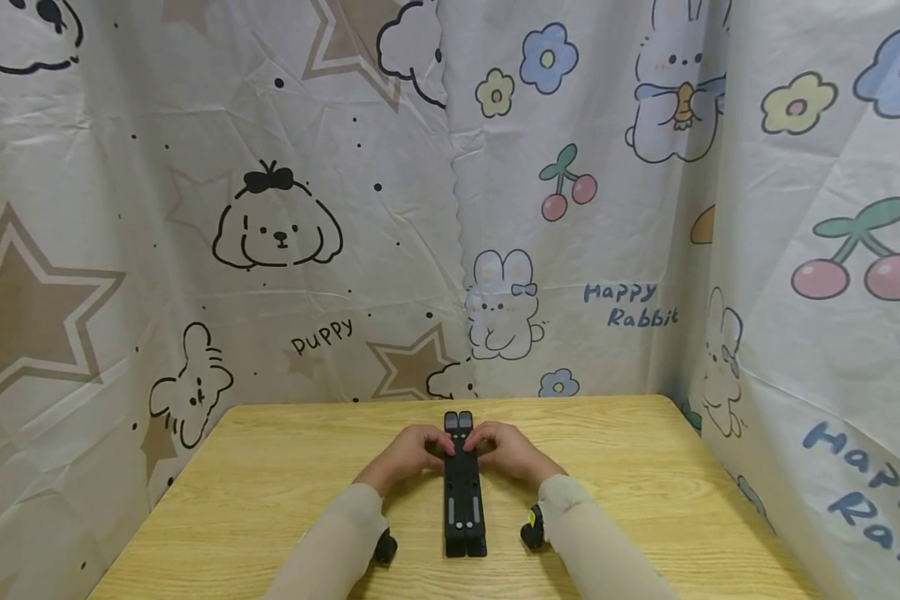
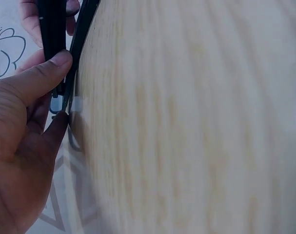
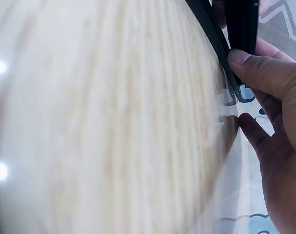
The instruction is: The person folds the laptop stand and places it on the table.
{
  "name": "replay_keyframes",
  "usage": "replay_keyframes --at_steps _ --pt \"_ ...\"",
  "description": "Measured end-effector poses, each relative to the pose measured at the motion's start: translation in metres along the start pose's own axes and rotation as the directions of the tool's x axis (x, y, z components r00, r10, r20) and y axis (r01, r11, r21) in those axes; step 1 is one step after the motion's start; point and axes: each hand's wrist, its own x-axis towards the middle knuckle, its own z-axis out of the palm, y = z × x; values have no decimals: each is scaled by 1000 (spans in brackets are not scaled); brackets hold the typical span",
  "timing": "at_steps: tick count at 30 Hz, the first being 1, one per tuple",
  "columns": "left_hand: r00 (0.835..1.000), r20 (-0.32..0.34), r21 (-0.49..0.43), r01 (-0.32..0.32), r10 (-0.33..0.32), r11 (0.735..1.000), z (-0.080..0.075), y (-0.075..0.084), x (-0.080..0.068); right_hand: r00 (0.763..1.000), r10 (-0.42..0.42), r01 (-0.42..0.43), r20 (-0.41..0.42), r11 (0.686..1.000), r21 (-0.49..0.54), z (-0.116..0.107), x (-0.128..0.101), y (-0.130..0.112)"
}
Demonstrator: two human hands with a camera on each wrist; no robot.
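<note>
Lower centre of the head view: a folded black stand (image 1: 464, 487) lies lengthwise on the wooden table (image 1: 270, 483). The left hand (image 1: 414, 452) and right hand (image 1: 504, 450) pinch its far end from both sides, apparently starting to unfold it; next, spread it evenly

A light wooden table (image 1: 285, 467) with rounded corners stands enclosed on three sides by creased white cloth curtains (image 1: 360, 250). They carry cartoon puppies, rabbits, stars, flowers and cherries, with the words "Puppy" and "Happy Rabbit". Soft, even light falls throughout.
</note>
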Motion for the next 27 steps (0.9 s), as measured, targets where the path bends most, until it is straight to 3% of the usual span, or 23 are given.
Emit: replay_keyframes --at_steps 10,18,27 --pt "999 30 66 22 -24 998 0 2 0 999 -17 20 51 998 -55 -3 -2 -3" --pt "998 67 165 -21 10 986 0 6 1 993 -33 52 112 984 -171 -10 -2 -8" --pt "993 109 190 18 -39 982 -2 16 -6 982 -79 128 170 943 -307 -7 -3 -21"
